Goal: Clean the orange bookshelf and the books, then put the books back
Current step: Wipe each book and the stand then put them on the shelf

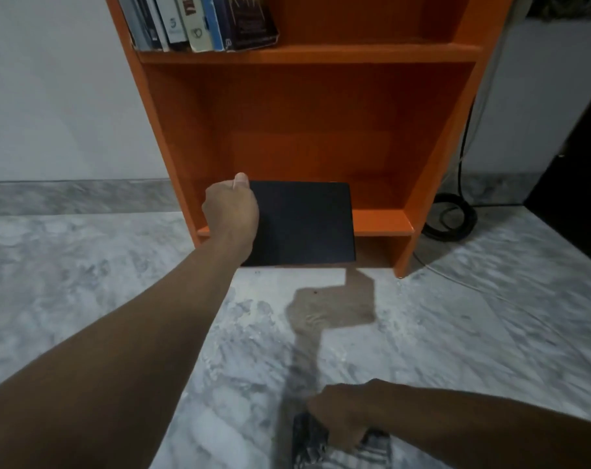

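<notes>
The light is soft and rather dim; the left hand (231, 211) grips the black book (304, 225), and just below and right of that grip a brownish, fairly sharp-edged shadow (334, 302) of book and arm lies on the marble floor (84, 265); above the grip the recess of the orange bookshelf (321, 54) darkens toward its back; well below the grip the right hand (341, 418) and the cloth (307, 438) it holds are smeared by motion blur, as is the floor to the right; the shelf's sides splay outward toward the top edge.

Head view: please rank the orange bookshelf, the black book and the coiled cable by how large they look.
1. orange bookshelf
2. black book, held somewhat nearer the camera
3. coiled cable
</notes>
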A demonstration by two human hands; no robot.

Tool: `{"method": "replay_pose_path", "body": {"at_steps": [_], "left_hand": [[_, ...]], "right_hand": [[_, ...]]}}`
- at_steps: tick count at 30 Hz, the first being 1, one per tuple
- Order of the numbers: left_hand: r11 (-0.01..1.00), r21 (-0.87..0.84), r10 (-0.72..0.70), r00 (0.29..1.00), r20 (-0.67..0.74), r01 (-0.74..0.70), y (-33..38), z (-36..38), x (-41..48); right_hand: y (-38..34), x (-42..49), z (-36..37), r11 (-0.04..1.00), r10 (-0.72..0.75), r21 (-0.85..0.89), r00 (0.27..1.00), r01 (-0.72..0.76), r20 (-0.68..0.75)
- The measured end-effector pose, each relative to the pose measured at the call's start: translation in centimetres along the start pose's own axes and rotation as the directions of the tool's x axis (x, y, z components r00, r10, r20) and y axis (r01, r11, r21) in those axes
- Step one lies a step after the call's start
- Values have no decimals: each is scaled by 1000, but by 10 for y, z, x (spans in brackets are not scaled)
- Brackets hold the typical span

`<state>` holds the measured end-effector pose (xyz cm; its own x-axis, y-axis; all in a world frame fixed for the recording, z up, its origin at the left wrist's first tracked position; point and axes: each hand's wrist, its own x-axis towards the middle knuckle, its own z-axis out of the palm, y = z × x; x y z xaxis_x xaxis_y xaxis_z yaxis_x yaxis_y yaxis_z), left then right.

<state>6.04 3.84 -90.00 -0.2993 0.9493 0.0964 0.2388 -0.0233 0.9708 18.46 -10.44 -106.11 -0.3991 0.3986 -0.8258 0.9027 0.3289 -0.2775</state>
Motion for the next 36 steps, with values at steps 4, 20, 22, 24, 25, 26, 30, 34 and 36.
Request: {"method": "replay_pose_path", "body": {"at_steps": [4,20,22,24,25,26,30,34,36], "left_hand": [[998,35,-57,998,-3,57,-11,5,4],[981,196,26,999,-34,-18,58,-23,-19],[981,189,53,999,1,-52,76,-29,-23],[978,189,79,996,32,-84,96,-34,-24],[976,190,100,994,46,-107,106,-36,-24],[973,189,124,990,65,-134,116,-37,-24],[964,141,215,972,91,-227,159,-42,-21],[925,153,325,933,157,-348,199,-58,-12],[900,168,369,909,194,-401,214,-70,-7]], "right_hand": [[2,2,-7,998,-18,-63,987,8,-159],[-13,-164,-120,990,62,9,374,-142,-925],[-18,-167,-119,977,102,15,405,-212,-908],[-23,-178,-124,969,105,13,365,-245,-925],[-26,-187,-128,968,101,16,326,-252,-940],[-29,-197,-133,967,102,26,293,-253,-951],[-43,-225,-149,936,81,-2,219,-352,-972],[-49,-240,-173,952,22,3,60,-305,-998],[-50,-249,-193,967,36,34,2,-253,-999]]}}
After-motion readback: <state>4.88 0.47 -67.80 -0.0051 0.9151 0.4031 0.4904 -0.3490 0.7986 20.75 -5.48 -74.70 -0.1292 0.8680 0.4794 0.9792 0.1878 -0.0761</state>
